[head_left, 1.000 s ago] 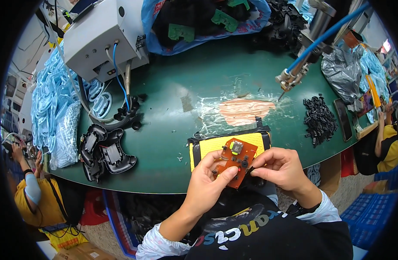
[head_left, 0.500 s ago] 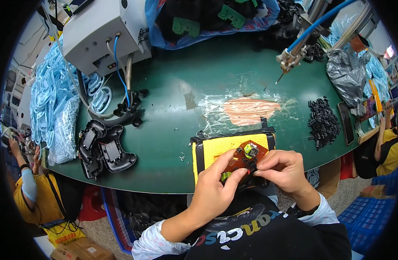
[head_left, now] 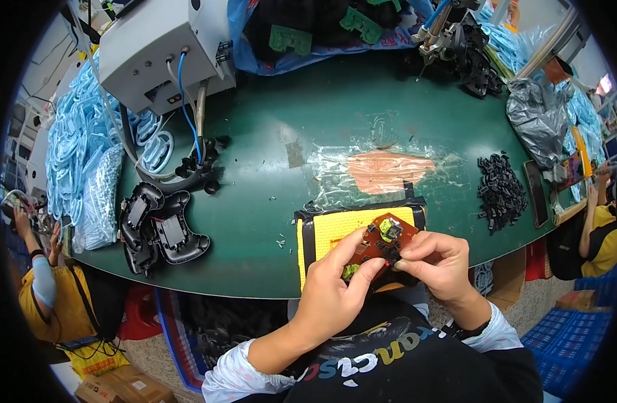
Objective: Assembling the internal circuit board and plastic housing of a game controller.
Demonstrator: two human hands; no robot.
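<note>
A reddish-brown circuit board [head_left: 404,235] with green-and-black joystick modules is held up over a yellow pad [head_left: 322,228] edged in black tape. My left hand [head_left: 339,279] grips the board's left side between thumb and fingers. On the board's right, the thumb and forefinger of my right hand [head_left: 437,263] pinch a small black part [head_left: 392,256] against it. The fingertips partly cover that part, so its exact kind cannot be made out.
Black game controller shells [head_left: 174,232] lie at the left, beside a grey machine [head_left: 164,60] with hoses. Small black parts [head_left: 502,191] form a pile at the right near a phone [head_left: 535,193]. Green boards [head_left: 290,40] fill a blue bag at the back. Co-workers sit at both sides.
The board has tilted slightly, showing more of its upper joystick module. Both hands keep their hold. The metal-tipped tool at the upper right has swung up and away toward the back.
</note>
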